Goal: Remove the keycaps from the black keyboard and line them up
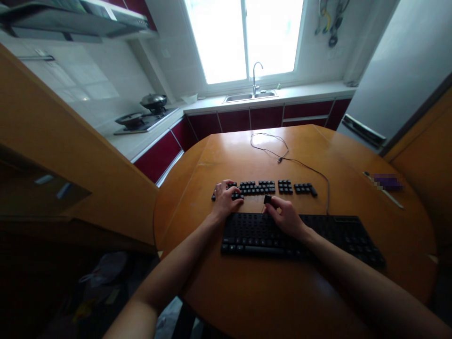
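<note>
My left hand (223,199) rests at the left end of the loose black keycaps (257,189), its fingers spread over several of them. Thumb and index finger lie apart, on either side of a few keycaps. Between the thumb and fingers of my right hand (282,213) is a single black keycap (267,199), raised above the near side of the loose rows. Under my right wrist lies the black keyboard (261,230), with its bottom row and space bar in place and many upper key positions bare. My right forearm hides part of it.
All this lies on a round wooden table (197,249). A thin cable (303,163) runs from the keyboard to a coil at the far side. A purple, partly blurred object (388,181) lies at the right. Behind stand a counter with a sink (240,98) and a stove (150,123).
</note>
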### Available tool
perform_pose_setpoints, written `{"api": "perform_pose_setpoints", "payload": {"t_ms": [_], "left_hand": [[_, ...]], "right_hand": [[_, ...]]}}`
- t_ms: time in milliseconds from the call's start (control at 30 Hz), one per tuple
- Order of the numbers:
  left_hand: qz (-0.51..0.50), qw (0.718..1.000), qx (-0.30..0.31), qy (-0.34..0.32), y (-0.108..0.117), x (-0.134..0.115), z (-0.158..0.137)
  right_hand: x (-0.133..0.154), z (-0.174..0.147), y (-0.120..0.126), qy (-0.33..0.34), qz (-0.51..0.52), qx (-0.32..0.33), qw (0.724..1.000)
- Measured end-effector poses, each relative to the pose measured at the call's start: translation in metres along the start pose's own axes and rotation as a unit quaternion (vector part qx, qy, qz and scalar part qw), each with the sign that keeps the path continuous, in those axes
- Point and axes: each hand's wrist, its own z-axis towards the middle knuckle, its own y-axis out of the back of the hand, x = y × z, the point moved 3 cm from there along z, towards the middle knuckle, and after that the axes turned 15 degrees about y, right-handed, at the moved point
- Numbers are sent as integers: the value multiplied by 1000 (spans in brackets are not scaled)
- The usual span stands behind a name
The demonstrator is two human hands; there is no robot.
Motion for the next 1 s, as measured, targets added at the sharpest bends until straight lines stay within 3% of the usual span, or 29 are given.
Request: {"api": "perform_pose_setpoints", "payload": {"t_ms": [233,500,1000], "left_hand": [[3,1000,-5,6,-3,0,3],[32,997,13,-73,-1,-4,2],[29,999,-10,-42,1,1,1]], "right_hand": [[-2,0,0,-1,-3,1,1000],[-3,-1,-1,0,-1,1,1000],[-1,-1,0,0,9,2,1000]]}}
